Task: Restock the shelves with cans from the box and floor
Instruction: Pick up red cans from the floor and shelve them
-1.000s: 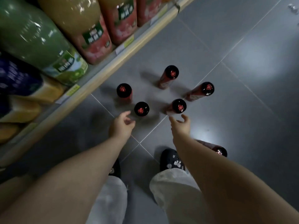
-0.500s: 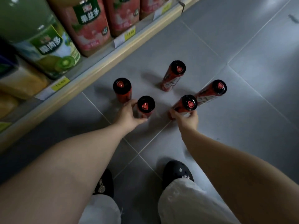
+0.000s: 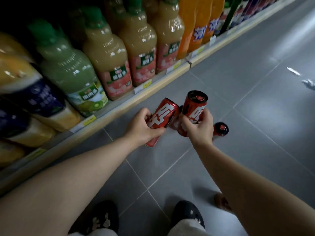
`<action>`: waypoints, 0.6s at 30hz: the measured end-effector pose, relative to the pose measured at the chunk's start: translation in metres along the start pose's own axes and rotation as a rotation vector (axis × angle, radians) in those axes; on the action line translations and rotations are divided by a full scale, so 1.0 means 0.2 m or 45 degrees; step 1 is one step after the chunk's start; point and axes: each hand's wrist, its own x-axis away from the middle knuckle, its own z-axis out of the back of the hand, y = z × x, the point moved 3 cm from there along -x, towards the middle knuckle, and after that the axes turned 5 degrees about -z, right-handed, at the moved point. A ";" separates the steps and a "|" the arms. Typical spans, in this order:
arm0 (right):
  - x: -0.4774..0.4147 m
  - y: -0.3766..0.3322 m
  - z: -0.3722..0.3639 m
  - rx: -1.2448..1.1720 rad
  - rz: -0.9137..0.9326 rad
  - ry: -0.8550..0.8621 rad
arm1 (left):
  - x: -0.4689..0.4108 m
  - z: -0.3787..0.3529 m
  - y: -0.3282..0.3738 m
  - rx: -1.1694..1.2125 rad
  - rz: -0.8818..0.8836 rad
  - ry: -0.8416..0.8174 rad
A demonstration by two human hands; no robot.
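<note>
Grey floor tiles fill my view, and a low shelf of big juice bottles runs along at ten o'clock. My left hand has its fingers curled tight round the left can, a red one tipped toward one o'clock. My right hand grips the right can, also red, black top up. Both cans sit just beside each other. A third can stands on the floor at three o'clock of my right hand. Something red at five o'clock, behind my right arm, may be another can, but it is too blurry to tell.
</note>
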 end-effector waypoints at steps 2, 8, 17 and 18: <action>-0.01 -0.19 -0.01 -0.065 0.074 -0.060 | 0.00 0.14 0.13 0.066 -0.006 0.129; -0.01 -0.80 -0.04 -0.164 0.380 -0.297 | 0.06 0.61 0.53 0.546 -0.055 0.328; 0.12 -1.63 -0.17 -0.374 0.709 -0.557 | 0.23 1.31 0.94 0.505 -0.329 0.708; 0.14 -1.71 -0.18 -0.394 0.746 -0.586 | 0.24 1.38 0.97 0.479 -0.349 0.762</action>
